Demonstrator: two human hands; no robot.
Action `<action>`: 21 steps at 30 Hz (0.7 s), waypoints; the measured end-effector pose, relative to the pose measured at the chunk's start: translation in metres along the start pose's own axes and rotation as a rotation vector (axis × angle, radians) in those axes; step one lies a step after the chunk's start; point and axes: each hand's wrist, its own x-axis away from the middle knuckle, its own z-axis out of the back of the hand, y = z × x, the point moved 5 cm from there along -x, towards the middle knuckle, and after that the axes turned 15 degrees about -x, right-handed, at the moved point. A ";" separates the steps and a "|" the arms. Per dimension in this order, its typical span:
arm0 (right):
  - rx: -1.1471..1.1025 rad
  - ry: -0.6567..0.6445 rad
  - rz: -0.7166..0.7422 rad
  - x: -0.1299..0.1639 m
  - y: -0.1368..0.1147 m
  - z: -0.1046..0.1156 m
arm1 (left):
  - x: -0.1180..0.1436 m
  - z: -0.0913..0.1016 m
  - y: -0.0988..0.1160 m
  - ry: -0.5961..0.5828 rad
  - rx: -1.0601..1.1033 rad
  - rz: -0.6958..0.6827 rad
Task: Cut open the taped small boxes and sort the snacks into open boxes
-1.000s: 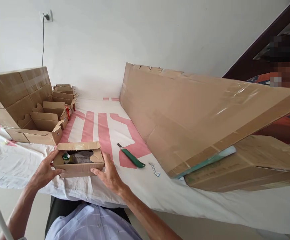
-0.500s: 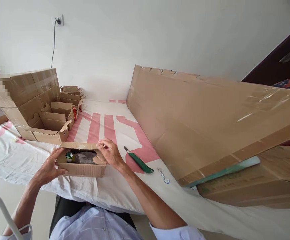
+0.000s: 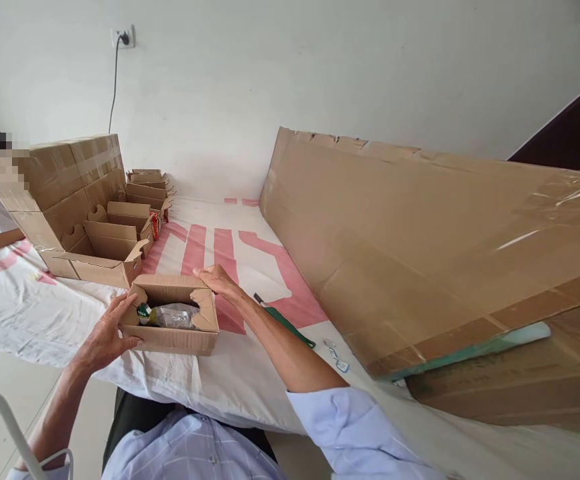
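Observation:
A small open cardboard box (image 3: 180,342) sits at the table's front edge. Inside it lie a clear plastic-wrapped item (image 3: 177,316) and something with a green and white label (image 3: 143,311). My left hand (image 3: 104,338) is closed around the box's left end, thumb on the front wall and fingers at the back corner. At the far right corner, my right hand (image 3: 223,283) holds the box's back edge, its fingertips partly hidden behind the cardboard. Right of the box lies a green-handled knife (image 3: 290,326), partly covered by my right forearm.
Several open cardboard boxes (image 3: 105,272) stand in a row at the left, beside stacked taped cartons (image 3: 65,200). A large cardboard panel (image 3: 420,247) rises on the right. Small tags (image 3: 339,361) lie near it. Another person's arm (image 3: 0,241) shows at far left.
The box's back flap, previously folded inward over part of the opening, is now raised, exposing more of the contents. My right hand has moved slightly up and back. The view has shifted a little.

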 end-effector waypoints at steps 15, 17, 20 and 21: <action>0.232 0.233 0.398 0.041 -0.027 0.005 | -0.012 0.008 0.022 -0.170 -0.260 0.067; 0.333 0.259 0.583 0.066 -0.037 -0.003 | -0.011 0.008 0.022 -0.152 -0.239 0.054; 0.460 0.245 0.678 0.097 -0.040 -0.017 | -0.010 0.009 0.023 -0.140 -0.210 0.051; 0.496 0.218 0.672 0.103 -0.039 -0.021 | -0.010 0.009 0.024 -0.138 -0.204 0.049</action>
